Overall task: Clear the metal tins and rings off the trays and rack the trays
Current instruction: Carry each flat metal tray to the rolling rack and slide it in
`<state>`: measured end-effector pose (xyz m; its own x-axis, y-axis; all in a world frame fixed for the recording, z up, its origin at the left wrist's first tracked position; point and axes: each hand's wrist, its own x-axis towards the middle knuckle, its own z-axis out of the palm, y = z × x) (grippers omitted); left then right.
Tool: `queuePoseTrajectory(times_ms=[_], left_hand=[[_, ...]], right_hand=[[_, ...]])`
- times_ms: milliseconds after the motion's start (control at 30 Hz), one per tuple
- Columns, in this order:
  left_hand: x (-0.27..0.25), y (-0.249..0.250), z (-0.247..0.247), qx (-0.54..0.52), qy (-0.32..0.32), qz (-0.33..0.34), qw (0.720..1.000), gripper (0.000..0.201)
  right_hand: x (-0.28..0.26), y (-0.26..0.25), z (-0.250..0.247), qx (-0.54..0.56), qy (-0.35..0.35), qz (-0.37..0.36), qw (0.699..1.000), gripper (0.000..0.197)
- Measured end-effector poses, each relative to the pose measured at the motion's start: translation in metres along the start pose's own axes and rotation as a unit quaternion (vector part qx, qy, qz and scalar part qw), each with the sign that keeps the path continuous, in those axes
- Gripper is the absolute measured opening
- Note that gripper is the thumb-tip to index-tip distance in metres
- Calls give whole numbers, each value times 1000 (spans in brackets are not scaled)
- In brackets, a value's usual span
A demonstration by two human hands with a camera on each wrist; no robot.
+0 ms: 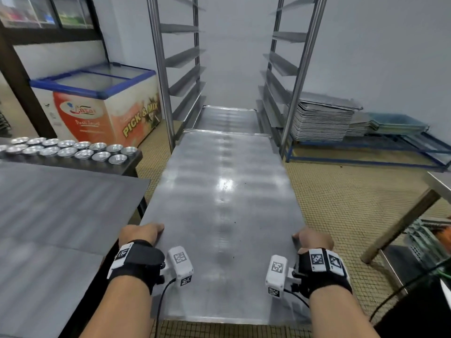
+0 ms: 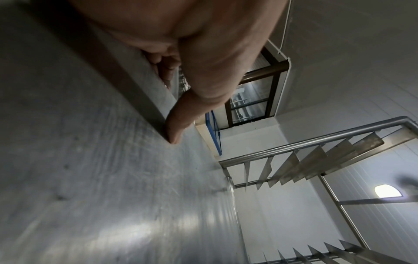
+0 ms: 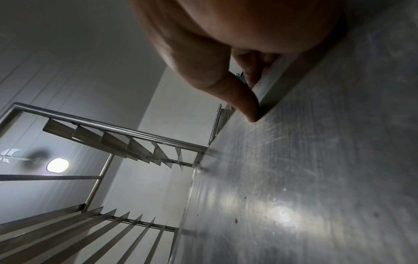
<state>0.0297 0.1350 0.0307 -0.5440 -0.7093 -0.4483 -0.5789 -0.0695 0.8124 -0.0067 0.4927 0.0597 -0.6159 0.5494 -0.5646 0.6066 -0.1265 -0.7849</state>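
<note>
1. Head view: the left hand (image 1: pixel 141 234) and right hand (image 1: pixel 314 237) each clamp a long side edge of a bare metal baking tray (image 1: pixel 227 203), thumbs on top. The tray is held level over the tiled floor, its far end at the mouth of the tray rack (image 1: pixel 166 69), just above a racked tray (image 1: pixel 228 117). Small metal tins (image 1: pixel 73 148) sit on the table (image 1: pixel 48 203) to the left. Judged step: racking this cleared tray.
2. Left wrist view: the thumb (image 2: pixel 181 116) presses the tray's top face while the fingers (image 2: pixel 167 69) curl under the rim.
3. Right wrist view: the thumb (image 3: pixel 244 100) and curled fingers (image 3: pixel 251 67) mirror that grip. The next move likely calls for seating both edges on matching runners (image 3: pixel 126 146), then pushing straight in.
</note>
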Motion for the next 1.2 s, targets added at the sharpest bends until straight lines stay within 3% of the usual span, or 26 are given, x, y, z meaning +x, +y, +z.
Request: queuePoseTrajectory(times_ms=[167, 300, 400, 500, 600, 767, 867, 1200], left_hand=[[43, 31, 18, 38, -8, 4, 999, 42], [72, 51, 32, 62, -18, 18, 998, 57], [89, 64, 44, 67, -26, 19, 997, 57], [103, 77, 55, 56, -31, 17, 998, 51], [117, 91, 66, 63, -35, 15, 997, 57], [142, 119, 89, 81, -29, 33, 996, 61], [157, 137, 108, 79, -32, 36, 996, 63], [202, 197, 168, 92, -22, 24, 995, 57]], right_hand=[[27, -27, 44, -45, 17, 4, 999, 9], [48, -40, 71, -81, 24, 3, 996, 9], [60, -53, 87, -107, 26, -7, 994, 12], [72, -63, 100, -111, 17, -25, 993, 31], [82, -71, 111, -99, 5, -61, 993, 39], [104, -101, 140, -87, 48, -29, 995, 27], [126, -121, 157, -86, 38, -13, 995, 19], [193, -184, 205, -85, 26, -29, 996, 24]])
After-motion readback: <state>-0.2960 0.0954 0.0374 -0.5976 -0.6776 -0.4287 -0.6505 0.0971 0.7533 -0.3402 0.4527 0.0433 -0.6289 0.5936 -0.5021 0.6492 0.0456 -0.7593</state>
